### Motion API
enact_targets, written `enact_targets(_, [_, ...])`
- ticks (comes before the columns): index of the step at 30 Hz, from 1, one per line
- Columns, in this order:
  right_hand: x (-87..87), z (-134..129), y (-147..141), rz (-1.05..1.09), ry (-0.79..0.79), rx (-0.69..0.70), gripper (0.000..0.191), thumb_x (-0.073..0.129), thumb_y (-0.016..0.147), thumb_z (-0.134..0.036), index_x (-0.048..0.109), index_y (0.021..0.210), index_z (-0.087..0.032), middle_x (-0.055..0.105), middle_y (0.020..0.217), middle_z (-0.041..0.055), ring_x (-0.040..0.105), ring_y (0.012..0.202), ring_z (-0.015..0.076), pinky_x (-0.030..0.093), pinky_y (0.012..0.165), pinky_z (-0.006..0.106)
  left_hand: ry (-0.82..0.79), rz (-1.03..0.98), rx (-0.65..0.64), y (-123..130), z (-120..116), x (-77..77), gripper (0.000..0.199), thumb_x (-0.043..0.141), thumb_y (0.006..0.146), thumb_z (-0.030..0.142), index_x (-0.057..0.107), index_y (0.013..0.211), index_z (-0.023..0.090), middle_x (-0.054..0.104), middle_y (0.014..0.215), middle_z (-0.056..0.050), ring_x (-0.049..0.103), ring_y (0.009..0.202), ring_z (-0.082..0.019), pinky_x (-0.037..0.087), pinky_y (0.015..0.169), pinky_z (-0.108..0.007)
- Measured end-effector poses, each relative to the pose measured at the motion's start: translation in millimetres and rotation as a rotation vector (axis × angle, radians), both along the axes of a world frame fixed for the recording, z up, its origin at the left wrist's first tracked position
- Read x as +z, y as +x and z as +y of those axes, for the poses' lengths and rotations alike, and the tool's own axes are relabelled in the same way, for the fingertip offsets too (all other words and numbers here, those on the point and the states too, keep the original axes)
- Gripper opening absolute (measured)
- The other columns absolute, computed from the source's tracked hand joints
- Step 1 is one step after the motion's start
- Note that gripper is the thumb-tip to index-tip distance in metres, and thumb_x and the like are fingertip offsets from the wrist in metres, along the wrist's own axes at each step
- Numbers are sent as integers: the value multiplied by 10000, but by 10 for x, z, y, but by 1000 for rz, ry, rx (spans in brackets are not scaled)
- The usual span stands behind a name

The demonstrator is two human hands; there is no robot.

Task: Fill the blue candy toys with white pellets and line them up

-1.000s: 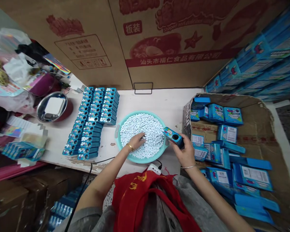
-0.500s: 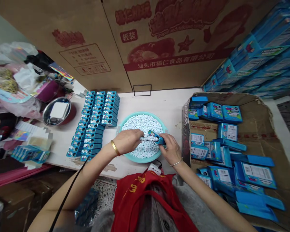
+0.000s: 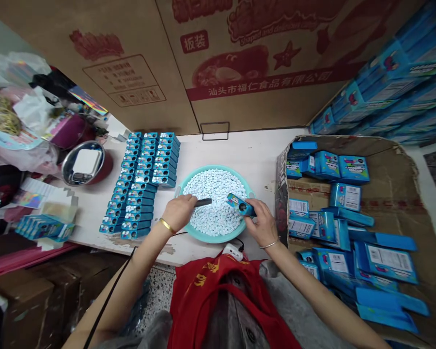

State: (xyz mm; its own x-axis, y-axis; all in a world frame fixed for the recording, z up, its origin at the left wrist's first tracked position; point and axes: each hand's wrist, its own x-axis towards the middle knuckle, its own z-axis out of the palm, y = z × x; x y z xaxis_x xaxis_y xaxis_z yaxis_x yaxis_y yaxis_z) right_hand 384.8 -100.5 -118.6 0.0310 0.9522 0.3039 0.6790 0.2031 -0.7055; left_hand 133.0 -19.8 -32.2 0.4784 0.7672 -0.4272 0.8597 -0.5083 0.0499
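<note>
My left hand rests at the left rim of a turquoise plastic basin, pinching a dark narrow scoop that reaches over the candies. The basin is heaped with small pale blue-white candies. My right hand grips a blue candy tin above the basin's right rim, its round dark opening facing up. A gap separates the scoop's tip from the tin. Whether the scoop carries candies is hard to see.
Rows of blue tins stand left of the basin on a white table. A cardboard tray of blue boxes lies right. A steel bowl holds a white scale. A white plug and cable sit at the table's front edge.
My left hand has moved left, away from the tin, and now shows the dark scoop. The hands were close together before and now stand apart over the basin.
</note>
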Motion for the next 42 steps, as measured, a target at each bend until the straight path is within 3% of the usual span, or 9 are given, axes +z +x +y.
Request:
enact_targets(3, [28, -9, 97, 13, -14, -39, 391, 504, 783, -162, 527, 1169, -219, 613, 1108, 96, 566, 1054, 266, 482, 921, 462, -205, -73, 99, -123, 9, -651, 166, 467, 872, 137, 569, 1003, 143, 623, 1052, -122, 585, 1003, -256, 464, 833, -365])
enact_targets(6, [56, -18, 162, 4, -34, -69, 360, 511, 792, -181, 536, 1149, -213, 617, 1086, 94, 573, 1032, 262, 483, 910, 451, -255, -174, 109, 107, -59, -1105, 188, 485, 884, 195, 563, 1053, 168, 622, 1111, -100, 582, 1043, -238, 458, 876, -348])
enact_targets(12, [63, -35, 211, 14, -47, -149, 323, 556, 818, -253, 542, 1138, -211, 620, 1043, 85, 591, 977, 251, 491, 869, 428, -271, -355, 142, 528, -144, -1390, 316, 459, 897, 200, 485, 1212, 180, 587, 1233, -85, 565, 1100, -194, 441, 934, -301])
enact_targets(16, [47, -35, 254, 33, -58, -153, 321, 562, 826, -278, 540, 1138, -207, 618, 1037, 86, 591, 975, 251, 489, 870, 428, -292, -553, 140, 252, -125, -1132, 278, 482, 910, 301, 506, 1157, 176, 633, 1091, -64, 600, 967, -170, 461, 868, -282])
enact_targets(21, [25, -2, 199, -39, -32, -63, 353, 524, 801, -204, 542, 1154, -201, 616, 1077, 105, 570, 1022, 271, 481, 901, 460, -230, -637, 7, 11, -27, -346, 247, 482, 915, 310, 522, 1119, 178, 624, 1047, -64, 591, 921, -159, 457, 824, -281])
enact_targets(26, [45, 42, -16, -42, -2, 39, 423, 496, 772, -134, 535, 1186, -209, 614, 1103, 104, 560, 1058, 274, 482, 922, 473, -164, -377, -162, 221, 62, 324, 214, 476, 910, 266, 542, 1088, 167, 628, 1049, -81, 598, 977, -193, 465, 850, -318])
enact_targets(33, [9, 34, -155, -31, 23, 96, 428, 492, 774, -114, 522, 1189, -209, 616, 1114, 102, 566, 1057, 268, 495, 920, 463, -13, 1, -217, 690, -129, 849, 207, 372, 912, 107, 547, 1021, 127, 627, 896, -113, 620, 857, -226, 493, 697, -332])
enact_targets(38, [-38, 10, -133, 4, 10, 73, 434, 484, 771, -113, 518, 1193, -211, 615, 1113, 103, 565, 1070, 269, 489, 932, 475, 61, -27, -259, 586, -150, 836, 193, 385, 928, 147, 574, 965, 148, 608, 900, -100, 592, 890, -230, 477, 715, -331])
enact_targets(42, [-47, -7, -38, 42, 4, 24, 438, 488, 768, -123, 515, 1195, -217, 609, 1118, 102, 561, 1077, 267, 484, 936, 474, 101, -85, -31, 128, 20, 195, 173, 429, 924, 203, 545, 1051, 176, 601, 1011, -80, 567, 972, -211, 462, 797, -317])
